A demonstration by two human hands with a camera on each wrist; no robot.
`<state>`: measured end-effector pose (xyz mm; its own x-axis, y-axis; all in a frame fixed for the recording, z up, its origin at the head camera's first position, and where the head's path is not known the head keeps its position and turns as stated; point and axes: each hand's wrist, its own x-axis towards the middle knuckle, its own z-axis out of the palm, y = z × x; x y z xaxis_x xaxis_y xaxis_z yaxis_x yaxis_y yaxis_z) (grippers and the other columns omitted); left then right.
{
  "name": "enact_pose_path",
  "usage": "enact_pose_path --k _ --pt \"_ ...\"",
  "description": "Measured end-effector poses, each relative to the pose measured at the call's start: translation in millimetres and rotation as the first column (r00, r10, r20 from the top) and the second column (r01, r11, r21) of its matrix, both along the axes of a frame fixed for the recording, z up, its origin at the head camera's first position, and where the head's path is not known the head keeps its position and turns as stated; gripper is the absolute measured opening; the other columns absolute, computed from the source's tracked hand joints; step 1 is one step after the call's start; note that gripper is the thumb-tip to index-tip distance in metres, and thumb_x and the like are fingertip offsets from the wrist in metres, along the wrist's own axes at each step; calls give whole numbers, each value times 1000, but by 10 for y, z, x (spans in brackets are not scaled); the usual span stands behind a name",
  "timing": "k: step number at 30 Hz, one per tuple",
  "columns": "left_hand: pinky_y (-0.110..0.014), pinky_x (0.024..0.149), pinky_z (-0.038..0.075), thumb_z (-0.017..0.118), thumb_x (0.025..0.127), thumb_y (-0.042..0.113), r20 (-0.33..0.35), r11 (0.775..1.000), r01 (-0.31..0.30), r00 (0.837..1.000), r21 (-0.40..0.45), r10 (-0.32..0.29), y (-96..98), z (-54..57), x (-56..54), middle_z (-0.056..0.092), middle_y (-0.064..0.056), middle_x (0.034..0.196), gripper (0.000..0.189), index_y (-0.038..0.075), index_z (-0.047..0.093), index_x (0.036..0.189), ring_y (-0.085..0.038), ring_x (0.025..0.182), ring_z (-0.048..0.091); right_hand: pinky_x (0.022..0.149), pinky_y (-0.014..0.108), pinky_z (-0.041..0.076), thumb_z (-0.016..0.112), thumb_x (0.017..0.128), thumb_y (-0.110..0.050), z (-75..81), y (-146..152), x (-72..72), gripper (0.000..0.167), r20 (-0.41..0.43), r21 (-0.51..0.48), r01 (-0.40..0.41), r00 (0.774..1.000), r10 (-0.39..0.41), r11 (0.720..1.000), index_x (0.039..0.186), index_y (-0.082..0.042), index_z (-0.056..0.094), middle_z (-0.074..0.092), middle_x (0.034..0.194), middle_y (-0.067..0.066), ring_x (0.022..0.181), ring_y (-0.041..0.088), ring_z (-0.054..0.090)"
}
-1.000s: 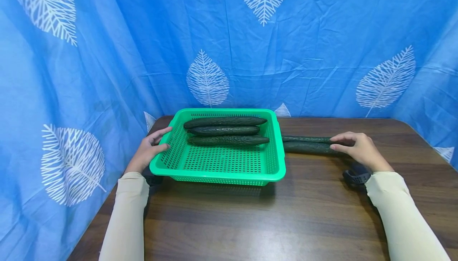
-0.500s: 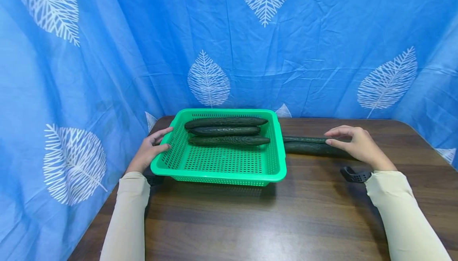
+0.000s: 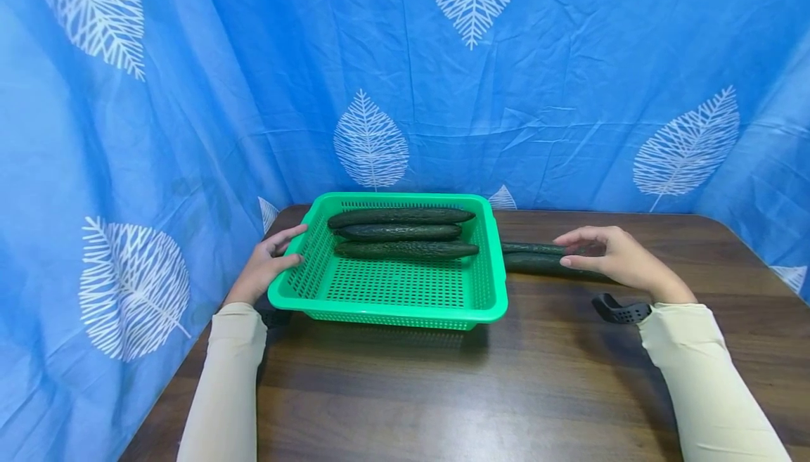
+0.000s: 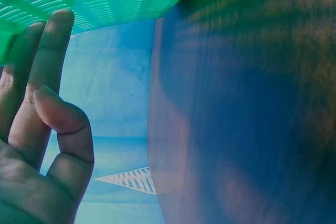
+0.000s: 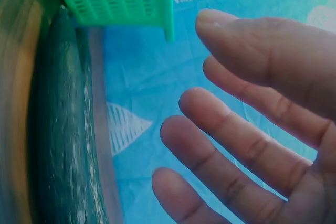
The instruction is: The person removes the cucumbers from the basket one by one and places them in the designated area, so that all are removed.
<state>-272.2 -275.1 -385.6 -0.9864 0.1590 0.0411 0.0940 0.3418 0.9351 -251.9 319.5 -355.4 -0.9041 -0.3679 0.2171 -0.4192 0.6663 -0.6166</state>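
Two cucumbers (image 3: 531,263) lie beneath the right hand (image 3: 616,258), fingers parted, empty; the left hand (image 3: 259,267) touches the basket (image 3: 386,311), fingers straight.

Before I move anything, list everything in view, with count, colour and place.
basket: one, green, on the table
cucumbers in the basket: three, dark green, side by side toward its far side
cucumbers on the table: two, dark green, side by side, right of the basket
table: one, brown wood grain, under the basket
cloth backdrop: blue with white leaf prints, behind and left of the table
wrist straps: two, black, one at each wrist, partly hidden
sleeves: two, cream, on both arms
left hand: one, bare, touching the basket's left side
right hand: one, bare, over the loose cucumbers
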Motion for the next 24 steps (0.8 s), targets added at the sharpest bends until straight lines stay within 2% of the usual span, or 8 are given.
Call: enact_pose_path --k 12,24 --pt "-25 81 57 61 102 7 15 1000 -2 1000 31 2 -12 -16 -21 50 -31 157 69 6 40 168 -2 99 66 81 18 56 76 99 -1 15 -267 -91 34 -31 -106 -62 998 59 992 133 2 74 74 124 23 99 -3 68" --pt "-26 81 56 62 102 7 33 1000 -5 999 26 5 -17 -19 -31 49 -28 161 71 9 40 169 -5 100 66 84 27 59 74 102 -5 164 -552 -218 31 63 -75 -129 989 134 989 131 2 74 75 125 22 100 6 72"
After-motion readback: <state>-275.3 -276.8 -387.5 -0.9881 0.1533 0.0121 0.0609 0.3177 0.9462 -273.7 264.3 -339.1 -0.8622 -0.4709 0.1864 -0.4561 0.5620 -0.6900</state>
